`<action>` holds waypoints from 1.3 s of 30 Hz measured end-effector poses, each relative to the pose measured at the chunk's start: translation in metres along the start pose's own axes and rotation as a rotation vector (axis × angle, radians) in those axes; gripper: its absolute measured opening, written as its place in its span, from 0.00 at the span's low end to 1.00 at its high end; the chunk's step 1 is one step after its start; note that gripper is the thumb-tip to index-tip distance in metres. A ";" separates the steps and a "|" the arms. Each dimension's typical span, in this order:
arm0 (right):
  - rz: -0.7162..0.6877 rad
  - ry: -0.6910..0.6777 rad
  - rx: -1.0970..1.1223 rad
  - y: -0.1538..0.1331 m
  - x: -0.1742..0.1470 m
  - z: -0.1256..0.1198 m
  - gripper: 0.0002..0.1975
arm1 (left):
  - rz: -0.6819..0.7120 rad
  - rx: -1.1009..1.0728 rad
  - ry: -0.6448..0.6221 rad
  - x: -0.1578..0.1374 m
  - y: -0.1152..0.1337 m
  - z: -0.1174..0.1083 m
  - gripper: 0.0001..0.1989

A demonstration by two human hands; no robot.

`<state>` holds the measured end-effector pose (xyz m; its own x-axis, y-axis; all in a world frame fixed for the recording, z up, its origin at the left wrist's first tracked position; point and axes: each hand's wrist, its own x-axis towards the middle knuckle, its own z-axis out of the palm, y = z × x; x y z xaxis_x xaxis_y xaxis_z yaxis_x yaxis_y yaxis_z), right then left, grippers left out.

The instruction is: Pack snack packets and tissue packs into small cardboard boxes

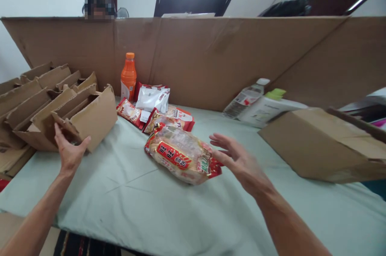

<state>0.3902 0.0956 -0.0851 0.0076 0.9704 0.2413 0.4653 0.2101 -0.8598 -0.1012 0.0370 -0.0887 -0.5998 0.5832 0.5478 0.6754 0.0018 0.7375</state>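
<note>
At the left, my left hand (70, 152) holds the near end of a narrow open cardboard box (98, 121), with its fingers along one side and the thumb on the other. My right hand (238, 159) is open, slightly blurred, beside the right end of a large clear and red bag of rice crackers (177, 153). Its fingertips are close to the bag; I cannot tell whether they touch. Behind the bag lie red snack packets (131, 113), a white packet (153, 99) and another orange and white packet (183, 115).
More open cardboard boxes (21, 107) crowd the left side. An orange drink bottle (128, 77) stands behind the packets. At the right are a leaning clear bottle (245, 99), a white bottle with green cap (265, 107) and a large carton (316, 143). A cardboard wall (193, 59) closes the back; a person's head shows above it.
</note>
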 end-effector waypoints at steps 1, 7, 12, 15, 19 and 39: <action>-0.002 0.038 0.084 0.011 -0.006 0.003 0.35 | 0.013 0.052 0.008 0.005 0.000 0.010 0.65; 0.034 0.143 0.471 0.063 -0.034 0.027 0.46 | 0.027 0.145 0.030 0.038 0.004 0.056 0.66; 0.039 0.058 0.451 0.073 -0.046 0.038 0.54 | -0.052 0.205 0.050 0.061 0.008 0.097 0.64; 0.039 -0.055 0.393 0.074 -0.048 0.039 0.50 | -0.101 0.212 0.021 0.071 0.010 0.122 0.62; 0.018 -0.081 0.367 0.078 -0.047 0.038 0.46 | -0.133 0.203 -0.075 0.071 0.009 0.140 0.61; 0.060 -0.150 0.240 0.034 -0.043 0.049 0.24 | 0.103 0.280 -0.511 0.038 -0.008 0.129 0.37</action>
<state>0.3625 0.0669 -0.1471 -0.1108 0.9849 0.1327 0.2453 0.1565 -0.9567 -0.0740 0.1637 -0.1246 -0.2888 0.9091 0.3003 0.8484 0.0977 0.5203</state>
